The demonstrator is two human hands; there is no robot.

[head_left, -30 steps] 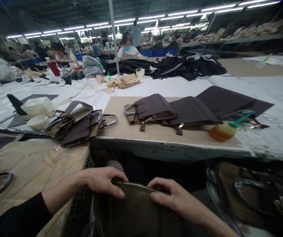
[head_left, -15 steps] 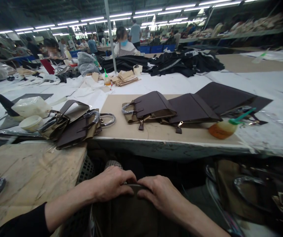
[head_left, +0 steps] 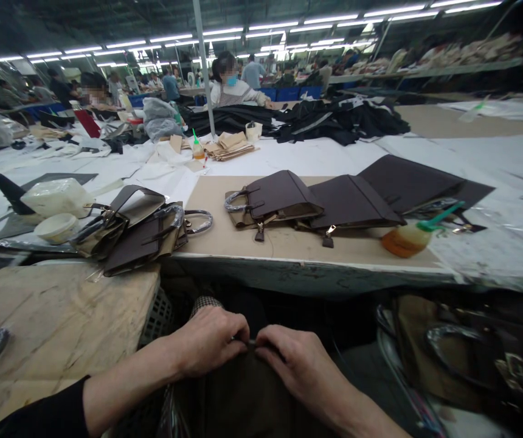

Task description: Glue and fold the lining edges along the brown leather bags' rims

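My left hand and my right hand meet at the top edge of a dark brown bag piece held in my lap, below the table edge. Both hands have their fingers curled and pinched on that edge, thumbs nearly touching. Much of the bag piece is hidden by my hands and the dim light. On the table ahead lie brown handbags with folded flaps, and another pile of bags with wrapped handles lies to the left.
An orange glue bottle with a green nozzle lies on its side at the right. A white bowl and a plastic tub stand at left. A wooden bench top is beside me. More bags sit low right. Other workers sit far behind.
My two hands have drawn together along the bag piece's top edge, from a hand's width apart to nearly touching. The view has shifted slightly.
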